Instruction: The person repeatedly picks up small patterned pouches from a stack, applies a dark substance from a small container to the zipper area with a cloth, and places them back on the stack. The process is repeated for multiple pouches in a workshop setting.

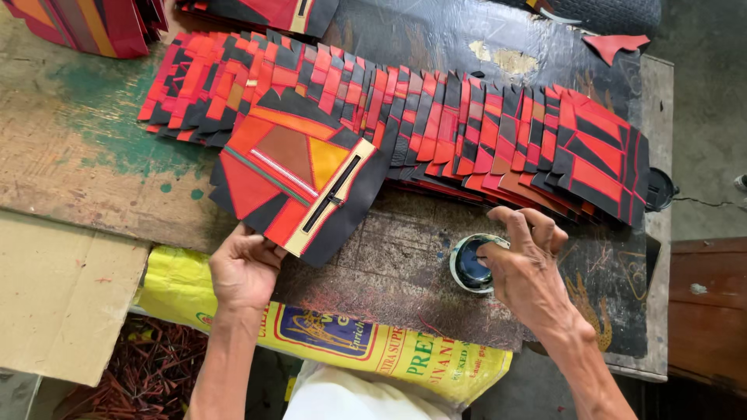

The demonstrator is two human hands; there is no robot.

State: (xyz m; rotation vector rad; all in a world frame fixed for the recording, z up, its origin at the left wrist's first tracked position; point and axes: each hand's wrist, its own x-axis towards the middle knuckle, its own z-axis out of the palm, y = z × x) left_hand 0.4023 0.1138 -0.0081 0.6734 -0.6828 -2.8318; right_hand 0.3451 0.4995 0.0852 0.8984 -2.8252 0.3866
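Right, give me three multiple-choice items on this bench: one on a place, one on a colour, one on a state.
1. Where is the small round tin?
A. Under the right hand
B. On the cardboard sheet
C. On top of the fanned pieces

2. Which colours dominate the fanned row of patchwork pieces?
A. Blue and white
B. Red and black
C. Green and grey

3. What is the left hand doing?
A. Lying flat on the yellow sack
B. Touching the lower edge of the zippered patchwork panel
C. Reaching into the tin

Key: 1 A, the right fingers sit over the open tin. 2 B, nearly every piece shows red with black. 3 B, its fingertips meet the panel's near edge.
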